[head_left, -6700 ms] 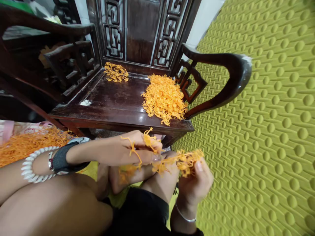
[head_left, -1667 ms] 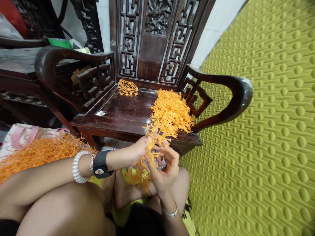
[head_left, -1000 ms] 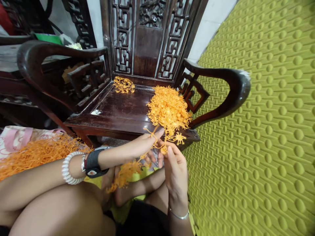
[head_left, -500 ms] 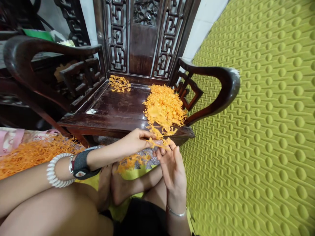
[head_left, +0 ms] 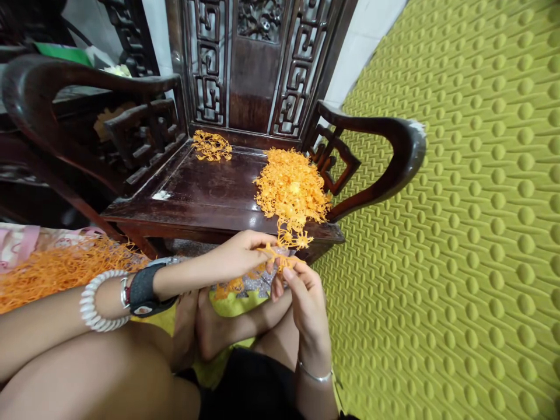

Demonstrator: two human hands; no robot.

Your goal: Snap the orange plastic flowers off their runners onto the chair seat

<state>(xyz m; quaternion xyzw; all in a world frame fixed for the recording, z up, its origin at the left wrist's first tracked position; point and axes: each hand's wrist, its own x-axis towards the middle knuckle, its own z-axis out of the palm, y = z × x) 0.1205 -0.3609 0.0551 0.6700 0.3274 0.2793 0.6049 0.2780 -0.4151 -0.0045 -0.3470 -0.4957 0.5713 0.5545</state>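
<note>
My left hand [head_left: 238,258] and my right hand [head_left: 306,297] meet just below the front edge of a dark carved wooden chair [head_left: 205,198]. Both pinch the same orange plastic strip of small flower-shaped pieces [head_left: 280,256], fingers closed on it. More of that strip hangs down toward my bare feet [head_left: 231,287]. On the chair seat lies a big heap of orange pieces [head_left: 292,185] at the right and a small heap [head_left: 212,146] at the back.
A mass of orange strands [head_left: 52,271] lies on a pink bag [head_left: 20,242] at the left. Green bumpy floor mat [head_left: 459,233] covers the right side. The chair's curved armrest [head_left: 389,140] juts out at the right. My knees fill the lower left.
The hands have stayed together in front of the chair, working the orange strip; the hanging part has grown shorter. The view has shifted slightly.
</note>
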